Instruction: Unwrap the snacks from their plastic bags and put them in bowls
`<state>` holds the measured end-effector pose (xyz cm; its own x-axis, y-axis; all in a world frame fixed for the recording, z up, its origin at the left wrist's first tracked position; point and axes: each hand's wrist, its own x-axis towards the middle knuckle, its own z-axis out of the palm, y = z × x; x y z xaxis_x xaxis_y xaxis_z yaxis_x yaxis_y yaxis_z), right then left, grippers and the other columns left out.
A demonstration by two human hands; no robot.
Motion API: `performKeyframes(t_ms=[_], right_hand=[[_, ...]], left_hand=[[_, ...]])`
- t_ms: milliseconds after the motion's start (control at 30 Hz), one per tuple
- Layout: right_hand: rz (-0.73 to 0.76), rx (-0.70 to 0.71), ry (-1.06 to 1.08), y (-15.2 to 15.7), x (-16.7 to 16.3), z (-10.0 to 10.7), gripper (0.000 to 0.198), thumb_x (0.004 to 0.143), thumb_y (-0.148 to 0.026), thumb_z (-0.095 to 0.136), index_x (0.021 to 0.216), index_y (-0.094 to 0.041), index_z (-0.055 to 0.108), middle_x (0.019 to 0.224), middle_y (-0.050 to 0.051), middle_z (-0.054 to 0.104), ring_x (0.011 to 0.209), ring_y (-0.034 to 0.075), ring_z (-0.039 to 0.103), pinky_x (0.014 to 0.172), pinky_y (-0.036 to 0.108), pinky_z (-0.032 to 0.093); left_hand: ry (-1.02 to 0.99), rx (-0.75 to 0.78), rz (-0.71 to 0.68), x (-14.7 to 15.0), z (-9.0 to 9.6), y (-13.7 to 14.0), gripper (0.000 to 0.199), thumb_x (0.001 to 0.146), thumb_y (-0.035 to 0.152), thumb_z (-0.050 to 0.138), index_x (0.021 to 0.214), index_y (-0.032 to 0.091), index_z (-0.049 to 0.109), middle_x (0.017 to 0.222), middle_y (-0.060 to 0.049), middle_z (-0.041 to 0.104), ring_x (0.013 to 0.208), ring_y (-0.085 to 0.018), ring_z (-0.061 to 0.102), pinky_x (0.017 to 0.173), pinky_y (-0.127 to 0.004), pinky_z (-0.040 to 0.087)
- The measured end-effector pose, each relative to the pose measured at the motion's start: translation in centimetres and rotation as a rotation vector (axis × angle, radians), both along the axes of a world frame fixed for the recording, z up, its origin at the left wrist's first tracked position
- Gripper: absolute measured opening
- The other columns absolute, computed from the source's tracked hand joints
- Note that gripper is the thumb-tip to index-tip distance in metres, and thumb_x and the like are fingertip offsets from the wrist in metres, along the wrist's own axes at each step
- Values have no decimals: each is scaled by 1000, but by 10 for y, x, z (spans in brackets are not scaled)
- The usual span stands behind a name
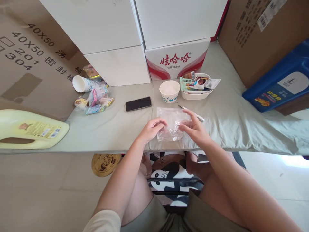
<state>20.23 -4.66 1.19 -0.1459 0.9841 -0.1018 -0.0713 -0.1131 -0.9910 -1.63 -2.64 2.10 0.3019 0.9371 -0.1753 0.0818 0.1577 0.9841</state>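
A clear plastic bag (172, 117) lies flat, wrinkled and shiny, near the front edge of the cloth-covered surface. My left hand (153, 128) holds its left edge, fingers curled against the thumb. On the right side, my right hand (198, 131) has its thumb on the plastic, with fingers showing faintly through it and the index finger stretched forward. Partly behind that hand is a slim white tool with a dark tip (199, 118); its kind is unclear. Just beyond the bag stands a white paper bowl (169, 91) with a blue pattern.
A white oval container (196, 95) holds several snack packets. A black phone (138, 104) lies left of the bowl. Farther left are a paper cup (80, 84) and wrapped snacks (96, 100). A yellow jug (54, 129), a blue bottle (277, 80) and stacked boxes (118, 69) surround the surface.
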Motion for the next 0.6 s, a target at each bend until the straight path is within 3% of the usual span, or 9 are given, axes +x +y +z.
performKeyframes(t_ms=[67,133,167,233,300,367,433,533,600], right_hand=[[77,64,-113,1,4,-5,56,78,-43,73,130,-26,59,85,1,63,77,18,62,78,38,53],[121,99,-253,2,6,-11,57,78,-39,71,132,-24,61,84,1,61,77,19,61,79,38,52],[137,115,-348,3,7,-14,56,78,-35,70,132,-24,62,84,1,61,76,19,61,79,38,52],[113,175,-605,3,7,-18,41,80,-28,66,120,-23,71,89,5,61,80,21,61,83,41,51],[7,285,-866,3,5,-18,23,82,-26,63,99,-21,77,105,13,62,96,27,62,90,45,49],[-51,416,-959,3,4,-14,16,83,-26,62,87,-20,77,121,16,61,113,33,58,98,48,45],[54,411,-810,2,2,-7,16,86,-29,59,87,-21,73,112,13,67,107,30,62,94,45,47],[198,141,-295,2,2,2,19,88,-40,57,98,-24,63,77,2,66,72,21,61,71,35,49],[177,21,-29,5,3,5,28,81,-46,65,98,-25,59,72,-2,62,64,17,56,64,31,45]], left_hand=[[55,9,-93,-4,0,1,44,73,33,76,112,18,63,78,2,62,69,-11,63,69,-25,49],[150,12,-140,-6,-2,2,66,69,26,79,131,20,59,78,4,58,70,-12,61,70,-26,50],[229,29,-155,-7,-3,2,67,70,24,78,134,21,59,78,4,57,70,-13,60,71,-28,50],[436,119,-154,-8,-7,2,47,76,21,70,122,20,69,79,2,57,71,-13,58,77,-32,52],[600,270,-69,-9,-7,-1,22,77,20,67,97,19,76,88,-2,59,81,-16,59,88,-36,52],[599,379,45,-10,-5,-4,7,74,21,70,79,19,74,103,-6,60,99,-19,61,99,-38,51],[431,325,119,-9,-1,-6,9,73,27,72,75,18,69,110,-8,62,104,-20,63,96,-36,53],[158,60,177,-1,4,1,23,79,40,69,84,19,63,80,-2,65,66,-14,63,61,-26,53],[96,-48,203,9,6,12,27,81,44,68,89,20,59,67,2,59,52,-11,55,50,-22,45]])
